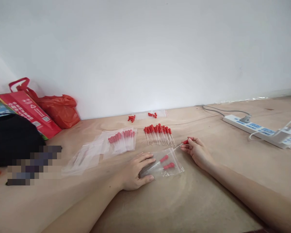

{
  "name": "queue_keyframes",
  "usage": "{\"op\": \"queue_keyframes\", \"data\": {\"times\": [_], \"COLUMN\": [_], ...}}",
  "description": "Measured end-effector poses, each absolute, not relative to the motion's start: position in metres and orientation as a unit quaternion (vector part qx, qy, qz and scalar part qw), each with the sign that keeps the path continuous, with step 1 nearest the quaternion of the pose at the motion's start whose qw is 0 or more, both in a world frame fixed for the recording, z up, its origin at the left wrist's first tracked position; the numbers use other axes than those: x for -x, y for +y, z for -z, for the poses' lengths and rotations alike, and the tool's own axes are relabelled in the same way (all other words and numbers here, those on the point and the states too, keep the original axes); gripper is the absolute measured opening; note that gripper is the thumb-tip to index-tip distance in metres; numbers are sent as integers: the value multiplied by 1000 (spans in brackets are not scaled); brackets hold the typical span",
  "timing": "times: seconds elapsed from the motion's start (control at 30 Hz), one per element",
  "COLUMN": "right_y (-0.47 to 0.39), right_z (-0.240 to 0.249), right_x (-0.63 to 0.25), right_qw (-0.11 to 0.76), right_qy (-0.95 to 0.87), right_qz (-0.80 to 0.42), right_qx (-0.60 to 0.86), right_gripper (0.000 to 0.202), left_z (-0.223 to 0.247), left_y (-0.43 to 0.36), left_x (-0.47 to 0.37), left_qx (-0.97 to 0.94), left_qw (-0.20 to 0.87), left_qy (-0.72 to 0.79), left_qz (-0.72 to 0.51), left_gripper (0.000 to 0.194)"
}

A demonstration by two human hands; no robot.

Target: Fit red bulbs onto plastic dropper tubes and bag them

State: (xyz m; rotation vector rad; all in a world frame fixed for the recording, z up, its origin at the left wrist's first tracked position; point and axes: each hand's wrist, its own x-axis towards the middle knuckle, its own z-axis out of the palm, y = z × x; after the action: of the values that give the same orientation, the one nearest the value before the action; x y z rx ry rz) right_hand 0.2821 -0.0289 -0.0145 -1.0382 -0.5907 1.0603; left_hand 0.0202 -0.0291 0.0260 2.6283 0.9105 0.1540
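Observation:
A clear zip-lock bag (175, 171) lies flat on the table with two red-bulbed glass droppers (164, 158) inside. My left hand (135, 170) rests on the bag's left end, fingers and thumb spread apart over it. In a pinch, my right hand (200, 153) holds another dropper (185, 142) by its red bulb; its glass tip points left at the bag's mouth. Just beyond the bag is a row of several red-bulbed droppers (157, 129). To the left of that lie overlapping bags filled with droppers (122, 139).
Flat clear bags (84, 157) are spread at left. Loose red bulbs (131, 118) and another bag (163, 113) lie by the wall. A white power strip (257, 129) with plugs and cables is at right. A red plastic bag (60, 110), a printed bag (31, 111) and a black item (12, 139) stand far left.

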Motion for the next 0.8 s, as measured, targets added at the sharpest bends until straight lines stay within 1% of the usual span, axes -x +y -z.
{"op": "queue_keyframes", "data": {"times": [0.17,0.33,0.47,0.57,0.67,0.73,0.8], "right_y": [-33,-39,-42,-44,-44,-44,-42], "right_z": [12,9,7,7,7,7,8], "right_x": [-278,-270,-272,-275,-276,-273,-269], "right_qw": [684,632,590,527,458,432,423], "right_qy": [-276,-293,-311,-381,-466,-507,-533], "right_qz": [-488,-557,-587,-598,-593,-587,-575], "right_qx": [467,452,459,470,470,459,455], "right_gripper": [14,15,17,23,34,40,41], "left_z": [-24,-23,-24,-25,-25,-24,-25], "left_y": [-29,-28,-28,-28,-28,-28,-28], "left_x": [-19,-20,-20,-20,-19,-19,-20], "left_qx": [-928,-929,-929,-927,-926,-926,-926], "left_qw": [182,183,184,190,192,192,192], "left_qy": [322,315,314,318,319,319,319], "left_qz": [-56,-67,-62,-59,-59,-60,-62], "left_gripper": [53,53,53,53,54,54,55]}}
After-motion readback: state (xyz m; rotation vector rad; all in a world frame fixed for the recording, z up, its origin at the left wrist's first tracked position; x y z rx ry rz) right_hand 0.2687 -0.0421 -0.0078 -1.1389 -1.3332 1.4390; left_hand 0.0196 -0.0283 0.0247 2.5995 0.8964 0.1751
